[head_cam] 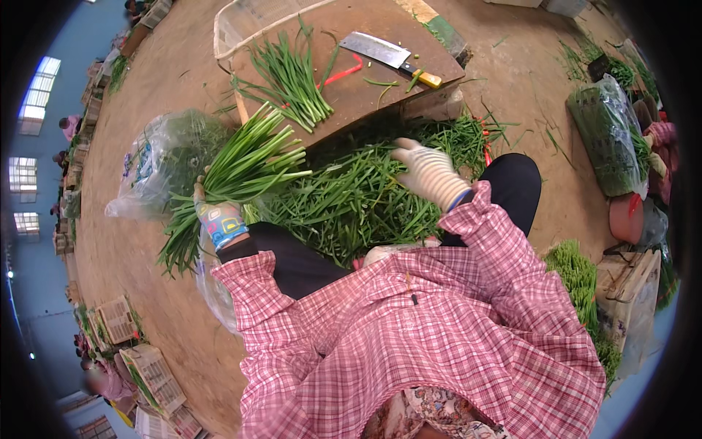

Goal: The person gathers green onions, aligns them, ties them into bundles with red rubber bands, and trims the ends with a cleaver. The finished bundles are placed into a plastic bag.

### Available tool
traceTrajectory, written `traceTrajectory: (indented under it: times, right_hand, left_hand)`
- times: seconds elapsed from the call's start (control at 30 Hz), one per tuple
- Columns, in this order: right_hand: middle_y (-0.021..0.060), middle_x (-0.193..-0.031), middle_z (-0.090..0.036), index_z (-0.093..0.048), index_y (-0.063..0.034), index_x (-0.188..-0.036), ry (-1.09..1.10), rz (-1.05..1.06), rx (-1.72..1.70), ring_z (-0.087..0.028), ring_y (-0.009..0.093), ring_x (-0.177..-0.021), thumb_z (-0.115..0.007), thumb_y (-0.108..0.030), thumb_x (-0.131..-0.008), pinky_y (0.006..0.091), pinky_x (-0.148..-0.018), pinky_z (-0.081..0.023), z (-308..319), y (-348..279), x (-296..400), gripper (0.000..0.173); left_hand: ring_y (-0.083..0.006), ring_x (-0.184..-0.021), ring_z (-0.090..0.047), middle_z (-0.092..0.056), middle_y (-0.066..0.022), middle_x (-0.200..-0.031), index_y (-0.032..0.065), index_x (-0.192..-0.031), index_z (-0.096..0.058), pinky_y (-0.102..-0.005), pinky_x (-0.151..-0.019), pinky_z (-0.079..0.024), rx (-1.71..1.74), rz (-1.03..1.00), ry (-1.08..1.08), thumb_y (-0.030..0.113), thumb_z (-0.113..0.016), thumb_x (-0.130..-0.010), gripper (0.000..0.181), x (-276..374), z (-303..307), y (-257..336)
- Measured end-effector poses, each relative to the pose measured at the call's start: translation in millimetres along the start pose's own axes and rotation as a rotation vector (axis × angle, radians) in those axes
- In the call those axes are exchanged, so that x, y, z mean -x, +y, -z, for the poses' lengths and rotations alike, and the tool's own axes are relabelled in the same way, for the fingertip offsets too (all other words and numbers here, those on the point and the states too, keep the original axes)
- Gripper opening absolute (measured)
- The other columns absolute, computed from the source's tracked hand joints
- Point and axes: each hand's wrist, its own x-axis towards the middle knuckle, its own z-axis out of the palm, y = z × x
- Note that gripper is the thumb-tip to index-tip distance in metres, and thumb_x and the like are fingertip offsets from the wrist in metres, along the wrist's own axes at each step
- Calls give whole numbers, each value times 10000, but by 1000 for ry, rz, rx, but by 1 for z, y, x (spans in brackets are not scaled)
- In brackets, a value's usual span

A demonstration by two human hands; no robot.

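Note:
A thick bunch of green garlic chives [236, 159] rests in my left hand [221, 219], which wears a patterned glove and grips it around the leafy part. The pale cut ends point up and to the right. My right hand [430, 170], in a striped knit glove, hovers with fingers apart over a heap of loose green leaves [351, 203]; nothing shows in it. On the brown board [378, 104] ahead lie a smaller bunch of chives [296, 82], a red strip [345, 71] and a cleaver [378, 49] with a black and yellow handle.
A clear plastic bag of greens [170, 159] sits to the left, a white plastic basket [241, 27] behind the board. At the right stand upright chives [573, 274], a crate [625, 296] and a co-worker's wrapped bundle [606, 137]. Other people and crates line the left side.

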Motion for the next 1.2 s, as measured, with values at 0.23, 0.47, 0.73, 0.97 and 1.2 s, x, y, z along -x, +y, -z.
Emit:
traceTrajectory:
  times: [0.23,0.47,0.73,0.97,1.2]
  right_hand:
    - [160,-1252,-653,-525,-14,-1343,-74,380,-1086,-591,264,-1198,-742,-245,-835,364,-1014,-453,-20,-101,-32,599]
    - [115,-972,-696,-696,-126,-1070,105,86,108,-662,285,-947,-660,-296,-863,437,-850,-507,-27,-28,-6,270]
    - [10,-775,-562,-612,-164,-775,793,702,103,-583,222,-752,-725,-248,-681,389,-672,-425,25,-110,-22,170]
    - [86,-886,-654,-703,-101,-807,197,466,241,-641,274,-897,-677,-210,-753,428,-794,-504,4,-35,0,124]
    - [103,-921,-724,-757,-81,-973,-414,81,640,-703,295,-927,-705,-159,-787,415,-769,-574,-19,58,16,208]
  left_hand:
    - [-317,-1144,-619,-659,-159,-1225,39,-1115,-659,-534,-986,-505,54,-45,125,199,-542,-963,250,24,-68,-50]
    - [-294,-1144,-614,-676,-98,-1200,135,-1115,-635,-550,-992,-483,52,-55,-49,254,-612,-935,217,9,-46,-11]
    - [-277,-1012,-653,-694,-118,-1072,79,-1040,-604,-482,-939,-530,113,-21,1,181,-566,-950,142,25,-63,-62]
    - [-269,-1033,-622,-672,-118,-1072,76,-1001,-629,-474,-960,-501,137,-14,7,194,-605,-958,128,31,-41,-56]
    - [-237,-1018,-615,-668,-106,-1060,114,-1034,-640,-418,-971,-484,64,-177,-58,223,-631,-954,137,25,-10,-13]
